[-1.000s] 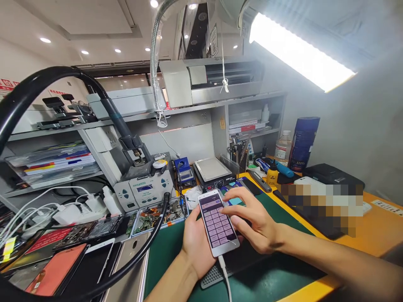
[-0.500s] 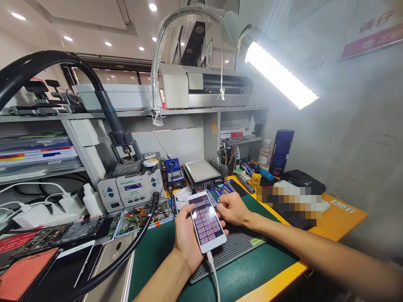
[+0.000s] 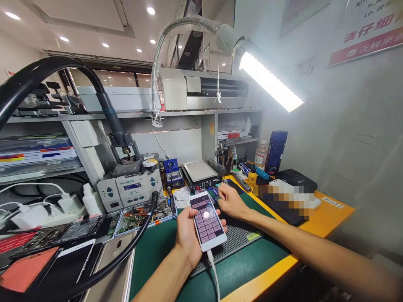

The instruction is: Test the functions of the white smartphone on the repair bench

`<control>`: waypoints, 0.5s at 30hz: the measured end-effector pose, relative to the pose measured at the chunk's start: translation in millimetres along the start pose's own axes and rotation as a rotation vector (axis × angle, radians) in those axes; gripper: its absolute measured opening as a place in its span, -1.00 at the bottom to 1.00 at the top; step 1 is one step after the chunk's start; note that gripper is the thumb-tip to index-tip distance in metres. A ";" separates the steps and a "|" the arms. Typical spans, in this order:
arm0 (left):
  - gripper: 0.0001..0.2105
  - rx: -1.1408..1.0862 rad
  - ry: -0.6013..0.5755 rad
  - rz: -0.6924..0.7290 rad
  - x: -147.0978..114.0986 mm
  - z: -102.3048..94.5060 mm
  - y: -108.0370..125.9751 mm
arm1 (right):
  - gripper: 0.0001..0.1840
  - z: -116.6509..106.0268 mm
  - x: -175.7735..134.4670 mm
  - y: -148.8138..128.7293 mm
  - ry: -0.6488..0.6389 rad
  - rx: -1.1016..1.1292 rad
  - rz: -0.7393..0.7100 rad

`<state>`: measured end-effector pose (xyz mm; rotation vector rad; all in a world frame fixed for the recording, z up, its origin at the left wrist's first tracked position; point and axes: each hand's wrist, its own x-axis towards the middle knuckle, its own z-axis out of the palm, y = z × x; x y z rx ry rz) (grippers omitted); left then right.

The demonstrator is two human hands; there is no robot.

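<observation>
My left hand (image 3: 186, 233) is closed around a white smartphone (image 3: 208, 224), with its thumb over the left edge of the lit screen and fingertips showing past the right edge. The screen shows a grid of rectangular buttons. A white charging cable (image 3: 214, 270) runs from the phone's lower end down toward the bottom of the picture. Just to the right of the phone, my right hand (image 3: 233, 202) is curled into a loose fist, apart from the screen, with nothing visible in it. Below both hands lies a grey perforated mat (image 3: 234, 239) on a green work mat (image 3: 252, 268).
At the left stand a grey hot-air station (image 3: 130, 188), a tray of circuit boards (image 3: 145, 216) and several phones. A black hose (image 3: 138, 241) arcs across the front left. A heating plate (image 3: 201, 172) is behind the phone; a yellow bottle (image 3: 252, 178) stands farther right. A lit lamp (image 3: 270, 82) hangs above.
My right fist has drawn slightly away from the phone's right edge. My left thumb has moved a little farther over the screen. The camera view has shifted slightly to the right.
</observation>
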<state>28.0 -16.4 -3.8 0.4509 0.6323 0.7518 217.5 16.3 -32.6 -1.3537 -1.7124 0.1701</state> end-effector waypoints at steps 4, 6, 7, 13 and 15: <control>-0.57 -0.021 -0.044 0.010 4.1 -3.8 -1.6 | -0.78 -2.8 2.6 2.4 0.050 0.024 -0.033; -0.57 -0.024 -0.052 -0.003 4.9 -5.1 -1.7 | -0.79 -3.1 3.2 4.3 0.032 0.031 -0.051; -0.56 -0.017 -0.049 -0.010 4.9 -5.4 -1.5 | -0.79 -3.0 3.2 4.9 0.009 0.032 -0.061; -0.53 -0.007 -0.008 0.000 2.6 -1.1 0.0 | -0.80 -1.4 -1.7 3.8 -0.175 0.049 -0.157; -0.55 -0.026 -0.006 0.016 2.3 1.5 0.0 | -0.82 -1.0 -3.9 2.8 -0.223 0.053 -0.181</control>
